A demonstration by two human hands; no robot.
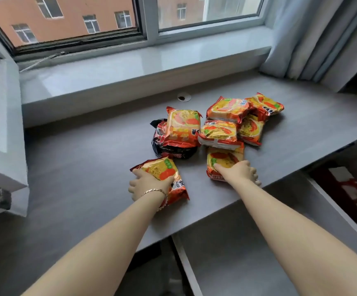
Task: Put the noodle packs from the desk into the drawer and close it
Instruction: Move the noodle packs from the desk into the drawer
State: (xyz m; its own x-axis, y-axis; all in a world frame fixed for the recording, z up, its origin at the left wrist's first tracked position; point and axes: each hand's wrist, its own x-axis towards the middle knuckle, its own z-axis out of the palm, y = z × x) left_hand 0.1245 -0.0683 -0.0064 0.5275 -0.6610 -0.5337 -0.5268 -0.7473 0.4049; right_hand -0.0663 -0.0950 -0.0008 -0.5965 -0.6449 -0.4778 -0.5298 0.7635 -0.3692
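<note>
Several orange-and-yellow noodle packs lie in a loose heap on the grey desk. My left hand, with a bracelet on the wrist, grips one noodle pack at the heap's near left. Near the desk's front edge my right hand is closed on another noodle pack, thumb on top. One black-and-red pack lies under the heap's left side. Below the desk edge the drawer stands pulled out, its grey inside bare where I can see it.
A window sill and window run behind the desk, with an opened sash at the left. A grey curtain hangs at the right. A round cable hole sits in the desk. Red-and-white items lie lower right.
</note>
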